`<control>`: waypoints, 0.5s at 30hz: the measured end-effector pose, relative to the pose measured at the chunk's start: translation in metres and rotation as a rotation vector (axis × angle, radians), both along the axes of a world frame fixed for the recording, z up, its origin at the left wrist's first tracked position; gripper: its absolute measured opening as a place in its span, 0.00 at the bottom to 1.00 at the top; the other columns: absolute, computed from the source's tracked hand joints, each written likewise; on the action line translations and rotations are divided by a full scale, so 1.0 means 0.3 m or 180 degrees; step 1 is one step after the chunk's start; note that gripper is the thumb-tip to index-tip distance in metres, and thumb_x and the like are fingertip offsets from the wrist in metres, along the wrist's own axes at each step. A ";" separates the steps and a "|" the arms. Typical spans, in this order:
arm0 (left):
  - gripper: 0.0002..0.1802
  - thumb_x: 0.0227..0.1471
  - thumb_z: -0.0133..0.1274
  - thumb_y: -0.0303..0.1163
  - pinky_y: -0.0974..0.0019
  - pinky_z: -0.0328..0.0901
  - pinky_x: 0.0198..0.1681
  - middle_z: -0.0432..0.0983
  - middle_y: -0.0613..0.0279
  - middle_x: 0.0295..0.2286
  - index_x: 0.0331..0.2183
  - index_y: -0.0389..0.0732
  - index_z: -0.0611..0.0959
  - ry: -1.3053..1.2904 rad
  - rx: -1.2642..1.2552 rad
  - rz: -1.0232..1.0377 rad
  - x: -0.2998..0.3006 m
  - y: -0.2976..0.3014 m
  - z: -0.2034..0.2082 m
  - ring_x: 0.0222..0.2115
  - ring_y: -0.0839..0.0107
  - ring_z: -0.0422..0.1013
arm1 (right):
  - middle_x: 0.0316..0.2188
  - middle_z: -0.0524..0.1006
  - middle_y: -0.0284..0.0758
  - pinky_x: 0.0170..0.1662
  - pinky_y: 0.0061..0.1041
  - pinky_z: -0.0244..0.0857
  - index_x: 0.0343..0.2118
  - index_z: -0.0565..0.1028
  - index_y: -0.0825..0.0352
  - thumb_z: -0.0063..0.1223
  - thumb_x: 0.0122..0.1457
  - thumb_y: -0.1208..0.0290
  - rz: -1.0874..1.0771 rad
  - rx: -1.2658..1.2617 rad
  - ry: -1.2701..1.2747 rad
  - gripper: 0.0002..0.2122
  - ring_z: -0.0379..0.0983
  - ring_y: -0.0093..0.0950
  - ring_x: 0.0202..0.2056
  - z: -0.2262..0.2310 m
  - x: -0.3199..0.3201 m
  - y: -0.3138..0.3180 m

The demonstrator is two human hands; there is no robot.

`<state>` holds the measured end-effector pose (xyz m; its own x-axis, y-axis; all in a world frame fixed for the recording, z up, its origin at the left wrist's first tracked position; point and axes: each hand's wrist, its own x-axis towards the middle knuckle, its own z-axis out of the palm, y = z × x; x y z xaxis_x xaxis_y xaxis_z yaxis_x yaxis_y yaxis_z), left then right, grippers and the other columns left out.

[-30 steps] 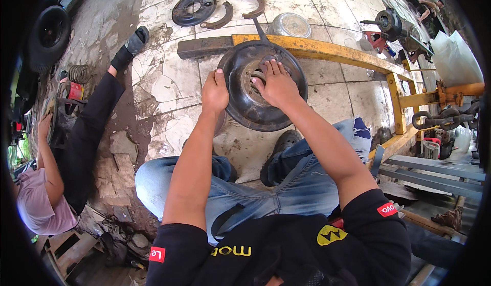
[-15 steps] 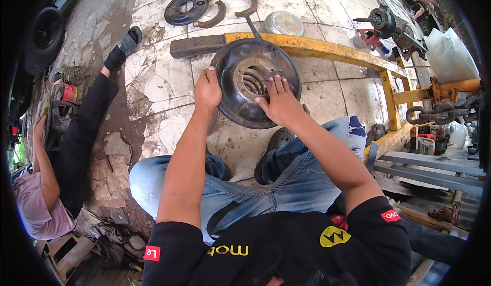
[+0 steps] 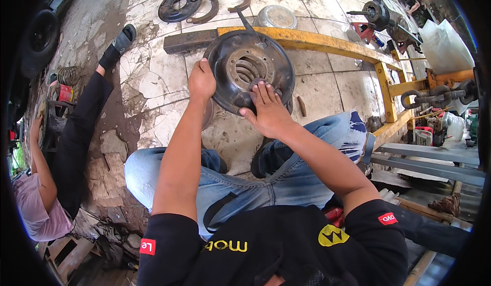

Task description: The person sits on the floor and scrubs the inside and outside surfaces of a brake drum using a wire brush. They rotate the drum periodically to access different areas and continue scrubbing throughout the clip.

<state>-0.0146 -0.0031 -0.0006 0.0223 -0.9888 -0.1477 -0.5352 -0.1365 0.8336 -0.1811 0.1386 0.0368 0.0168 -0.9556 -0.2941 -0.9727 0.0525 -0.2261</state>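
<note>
A round black brake backing plate (image 3: 224, 63) with a large central hole stands tilted in front of me. My left hand (image 3: 202, 81) grips its left rim, the thumb up along the edge and the other fingers hidden behind. Flat on the plate's lower right face lies my right hand (image 3: 269, 113), pressing a dark flat piece (image 3: 254, 85) under its fingertips; its material is unclear. Through the hole show the turns of a coil spring (image 3: 246, 70).
A yellow metal frame (image 3: 327, 45) runs behind the plate and along the right. Beyond it lie another backing plate (image 3: 171, 11), curved brake shoes (image 3: 208, 13) and a round silvery container (image 3: 276, 17). A heavy chain (image 3: 440, 99) hangs right. Another person's leg (image 3: 87, 127) stretches along the left.
My right hand has slid down and left over the plate's face with the dark piece. The left hand keeps its hold on the rim. A small brown strip now shows on the floor right of the plate.
</note>
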 end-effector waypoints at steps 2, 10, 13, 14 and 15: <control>0.29 0.63 0.31 0.49 0.51 0.62 0.50 0.75 0.37 0.41 0.44 0.34 0.77 0.0051 -0.0017 0.0004 -0.002 0.003 0.004 0.45 0.41 0.69 | 0.66 0.46 0.51 0.67 0.46 0.37 0.64 0.51 0.74 0.26 0.64 0.41 0.0065 -0.0256 0.0039 0.38 0.40 0.47 0.67 -0.014 -0.038 0.002; 0.29 0.62 0.32 0.49 0.51 0.62 0.50 0.74 0.36 0.42 0.45 0.34 0.76 0.0147 -0.0087 0.0045 -0.002 -0.014 -0.027 0.47 0.42 0.69 | 0.66 0.48 0.46 0.67 0.43 0.37 0.64 0.53 0.70 0.25 0.64 0.41 0.0562 -0.0314 -0.0109 0.36 0.40 0.42 0.68 -0.002 0.066 -0.014; 0.29 0.63 0.32 0.49 0.51 0.62 0.50 0.74 0.36 0.42 0.45 0.34 0.77 0.0223 -0.0103 0.0075 -0.003 -0.002 -0.017 0.47 0.42 0.69 | 0.67 0.48 0.45 0.68 0.41 0.36 0.64 0.54 0.69 0.26 0.65 0.43 0.0624 -0.0445 -0.0370 0.35 0.39 0.40 0.68 -0.014 0.066 -0.060; 0.29 0.63 0.32 0.49 0.50 0.62 0.50 0.74 0.37 0.42 0.45 0.34 0.77 0.0197 -0.0103 0.0077 0.001 -0.003 -0.019 0.46 0.41 0.69 | 0.67 0.47 0.44 0.68 0.40 0.36 0.64 0.55 0.67 0.27 0.65 0.44 0.0758 -0.0460 -0.0305 0.33 0.39 0.39 0.68 -0.020 0.045 -0.052; 0.29 0.63 0.32 0.49 0.50 0.62 0.50 0.74 0.37 0.42 0.45 0.34 0.76 0.0189 -0.0104 0.0086 0.003 0.000 -0.014 0.46 0.41 0.69 | 0.67 0.47 0.44 0.68 0.41 0.36 0.64 0.55 0.67 0.27 0.65 0.44 0.0824 -0.0355 -0.0336 0.33 0.39 0.39 0.68 -0.014 0.018 -0.031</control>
